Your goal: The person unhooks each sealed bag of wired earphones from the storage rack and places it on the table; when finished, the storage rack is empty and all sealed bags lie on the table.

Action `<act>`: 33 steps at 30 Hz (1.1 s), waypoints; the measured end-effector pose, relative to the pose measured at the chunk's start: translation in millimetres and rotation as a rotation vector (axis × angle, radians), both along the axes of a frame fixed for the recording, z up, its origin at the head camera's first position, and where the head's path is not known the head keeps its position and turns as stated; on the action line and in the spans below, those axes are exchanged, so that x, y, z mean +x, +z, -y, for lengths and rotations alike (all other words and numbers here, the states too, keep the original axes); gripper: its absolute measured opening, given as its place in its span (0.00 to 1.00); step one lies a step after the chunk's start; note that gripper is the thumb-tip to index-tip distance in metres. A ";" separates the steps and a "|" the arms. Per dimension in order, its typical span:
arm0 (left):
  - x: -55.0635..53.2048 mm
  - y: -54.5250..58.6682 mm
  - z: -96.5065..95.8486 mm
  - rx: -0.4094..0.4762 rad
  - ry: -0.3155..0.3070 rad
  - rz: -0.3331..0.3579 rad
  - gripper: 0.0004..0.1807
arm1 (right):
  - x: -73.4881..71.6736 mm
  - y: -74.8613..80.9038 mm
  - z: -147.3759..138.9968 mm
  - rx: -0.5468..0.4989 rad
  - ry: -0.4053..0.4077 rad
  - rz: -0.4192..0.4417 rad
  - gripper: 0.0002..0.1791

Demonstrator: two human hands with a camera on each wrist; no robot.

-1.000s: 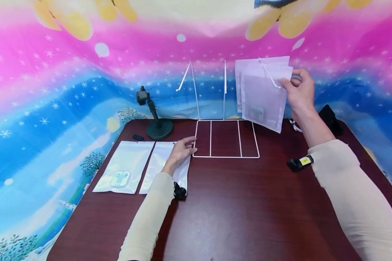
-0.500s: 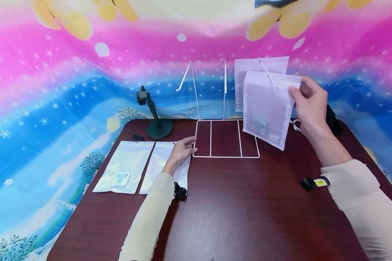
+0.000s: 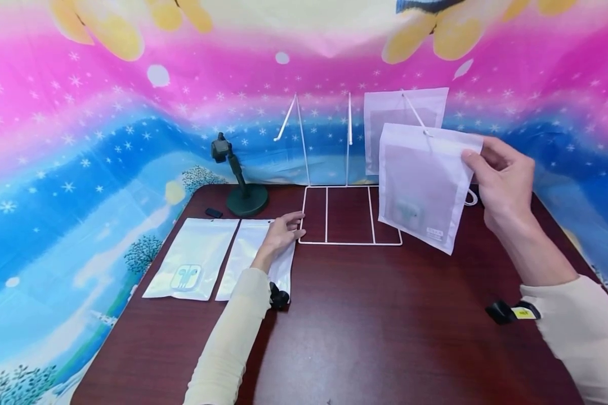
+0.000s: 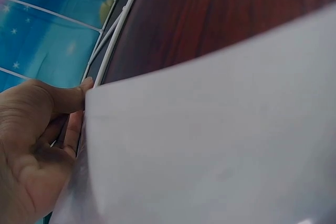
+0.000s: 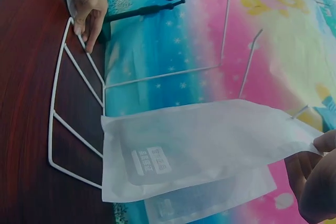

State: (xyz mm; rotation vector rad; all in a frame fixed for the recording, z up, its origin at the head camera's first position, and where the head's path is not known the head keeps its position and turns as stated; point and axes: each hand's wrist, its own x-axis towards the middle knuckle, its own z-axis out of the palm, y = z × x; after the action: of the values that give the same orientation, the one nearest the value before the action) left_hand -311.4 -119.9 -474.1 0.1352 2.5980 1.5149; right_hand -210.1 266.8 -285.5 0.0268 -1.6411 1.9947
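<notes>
My right hand (image 3: pixel 506 180) pinches the upper right corner of a white zip pouch (image 3: pixel 423 174) with earphones faintly visible inside. The pouch's top edge is at the tip of the rack's right hook; in the right wrist view the hook end (image 5: pixel 300 112) pokes out by its top. Behind it, another white pouch (image 3: pixel 380 124) hangs farther back on that hook. My left hand (image 3: pixel 280 233) holds the left side of the white wire rack's base (image 3: pixel 349 243), thumb and fingers about the wire. Beneath that arm lies a pouch (image 3: pixel 243 253), partly covered.
Left on the brown table (image 3: pixel 365 337) lies another pouch (image 3: pixel 190 253) with earphones. A dark green stand (image 3: pixel 247 199) and a small black piece (image 3: pixel 214 213) are behind it. Two more hooks (image 3: pixel 286 121) rise from the rack. A white cable (image 3: pixel 471 197) lies behind the right hand.
My right hand has drawn the front pouch toward me, down and rightward along the hook, away from the pouch behind. The left hand has stayed at the rack's base.
</notes>
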 end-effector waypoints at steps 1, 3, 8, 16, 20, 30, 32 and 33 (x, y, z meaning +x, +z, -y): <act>-0.3 0.3 0.3 0.000 0.000 0.000 0.30 | 2.0 1.4 -0.2 -0.009 -0.002 0.005 0.17; -0.8 0.9 0.9 0.000 0.000 -0.002 0.30 | 5.5 4.3 -0.2 -0.025 -0.008 0.012 0.17; -0.7 2.8 1.8 -0.006 -0.007 -0.009 0.30 | 11.8 9.5 1.3 -0.046 -0.010 -0.009 0.18; 0.4 2.9 3.9 0.003 0.004 -0.004 0.29 | 21.1 15.3 0.2 -0.068 -0.019 -0.028 0.18; 1.0 2.8 5.4 0.005 -0.001 -0.013 0.29 | 26.7 14.3 -0.5 -0.093 0.014 -0.030 0.19; 1.6 1.9 2.1 0.008 -0.001 -0.034 0.28 | 47.5 -11.5 -12.0 -0.057 0.072 0.068 0.16; 2.3 -0.4 0.8 0.000 -0.003 -0.037 0.28 | 53.9 -20.9 -17.5 -0.025 0.084 0.112 0.15; 2.8 -1.6 0.4 0.000 -0.004 -0.039 0.28 | 56.5 -26.0 -20.9 -0.015 0.091 0.129 0.14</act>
State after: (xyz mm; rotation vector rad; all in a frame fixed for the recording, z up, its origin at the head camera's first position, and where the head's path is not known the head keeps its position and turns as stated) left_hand -308.6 -120.3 -475.7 0.1712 2.6264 1.5256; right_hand -153.6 287.8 -311.5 -0.0349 -1.7332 2.1158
